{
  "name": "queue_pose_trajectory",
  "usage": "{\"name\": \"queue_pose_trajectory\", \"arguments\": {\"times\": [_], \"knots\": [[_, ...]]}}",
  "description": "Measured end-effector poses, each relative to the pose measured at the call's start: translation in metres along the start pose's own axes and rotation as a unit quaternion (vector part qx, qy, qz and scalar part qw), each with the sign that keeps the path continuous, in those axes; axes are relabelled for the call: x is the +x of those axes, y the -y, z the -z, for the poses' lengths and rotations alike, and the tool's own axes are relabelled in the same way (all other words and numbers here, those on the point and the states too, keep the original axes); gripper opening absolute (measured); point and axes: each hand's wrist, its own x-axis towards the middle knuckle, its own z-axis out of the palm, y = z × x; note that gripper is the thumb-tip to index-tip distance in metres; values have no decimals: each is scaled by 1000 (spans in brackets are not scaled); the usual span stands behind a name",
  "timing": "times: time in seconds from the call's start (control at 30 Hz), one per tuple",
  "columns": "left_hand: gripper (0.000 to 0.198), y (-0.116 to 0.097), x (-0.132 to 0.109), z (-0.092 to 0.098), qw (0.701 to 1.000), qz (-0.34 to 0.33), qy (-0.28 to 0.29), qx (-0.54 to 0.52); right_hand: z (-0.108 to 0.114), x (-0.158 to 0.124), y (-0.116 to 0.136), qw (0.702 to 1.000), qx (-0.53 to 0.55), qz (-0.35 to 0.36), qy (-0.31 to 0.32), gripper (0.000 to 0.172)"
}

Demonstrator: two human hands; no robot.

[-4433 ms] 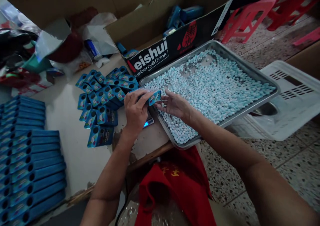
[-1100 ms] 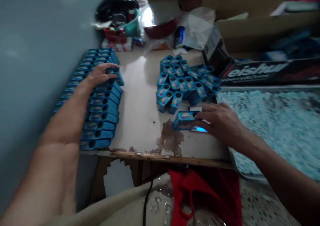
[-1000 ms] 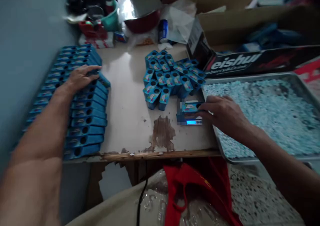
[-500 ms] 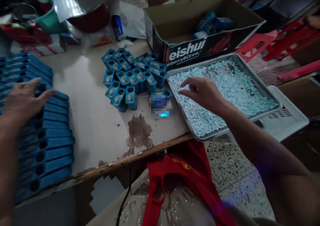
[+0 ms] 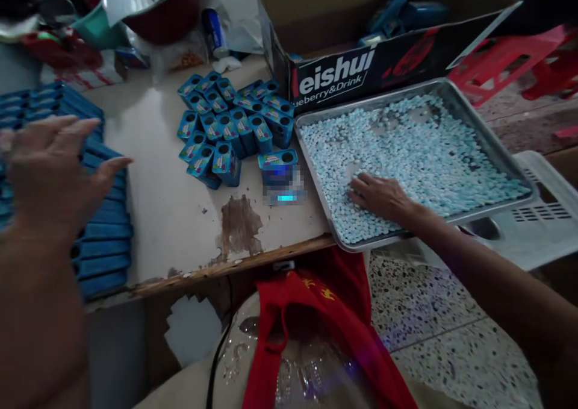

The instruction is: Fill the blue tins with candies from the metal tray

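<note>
My right hand [image 5: 382,196] lies palm down in the metal tray [image 5: 492,150], fingers curled into the pale blue candies [image 5: 406,150]. My left hand [image 5: 52,171] hovers open with spread fingers over the rows of blue boxes [image 5: 102,240] at the table's left edge. One blue box [image 5: 277,163] stands on a small scale [image 5: 286,195] with a lit display, between the tray and a cluster of upright blue boxes [image 5: 226,126].
A cardboard carton [image 5: 343,78] with more blue boxes stands behind the tray. A white plastic crate [image 5: 542,216] sits under the tray's right side. Cluttered bowls and bags fill the table's back left. Red stools stand at the far right. A red cloth lies in my lap.
My right hand let go of the box on the scale and moved right into the tray of candies. My left hand lifted off the rows of boxes and now hovers open.
</note>
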Motion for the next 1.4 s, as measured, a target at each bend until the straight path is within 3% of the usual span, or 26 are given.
{"name": "queue_pose_trajectory", "arguments": {"times": [0.1, 0.2, 0.3, 0.43, 0.53, 0.63, 0.7, 0.83, 0.87, 0.93, 1.0, 1.07, 1.17, 1.27, 1.4], "knots": [[68, -35, -32, -7, 990, -139, -3, 15, 5, 21, -8, 986, 126, -81, -77, 29], [66, -53, -57, -27, 979, -200, -4, -50, 12, 34, -19, 947, 272, -134, -104, 29], [45, -79, -75, -51, 972, -217, 39, -76, 24, 37, -22, 950, 283, -116, -62, 9], [32, -112, -89, -80, 962, -240, 120, -55, 38, 33, -19, 976, 185, -110, -31, 3], [35, -119, -94, -98, 953, -253, 136, -97, 41, 30, -19, 973, 179, -142, 20, 7], [43, -113, -96, -112, 950, -214, 155, -167, 40, 29, -21, 955, 247, -153, 55, 8], [50, -107, -97, -120, 946, -160, 169, -226, 38, 31, -18, 916, 362, -154, 82, 6], [61, -101, -98, -135, 923, -47, 186, -334, 37, 38, -4, 762, 623, -151, 89, 27], [62, -101, -98, -140, 916, -32, 191, -352, 38, 41, 0, 742, 648, -153, 82, 33], [65, -102, -98, -147, 903, -17, 206, -376, 40, 48, 9, 731, 659, -155, 84, 38], [65, -104, -96, -153, 897, -12, 216, -386, 48, 58, 18, 748, 643, -133, 97, 34], [64, -106, -94, -158, 898, -9, 214, -385, 61, 70, 27, 783, 607, -89, 103, 25], [62, -105, -91, -161, 903, -10, 201, -380, 90, 90, 43, 861, 500, -1, 92, 12], [61, -102, -92, -158, 902, -16, 207, -379, 119, 109, 60, 929, 357, 87, 43, 9], [57, -96, -97, -149, 905, -26, 207, -372, 135, 125, 82, 965, 223, 141, -8, 10]]}}
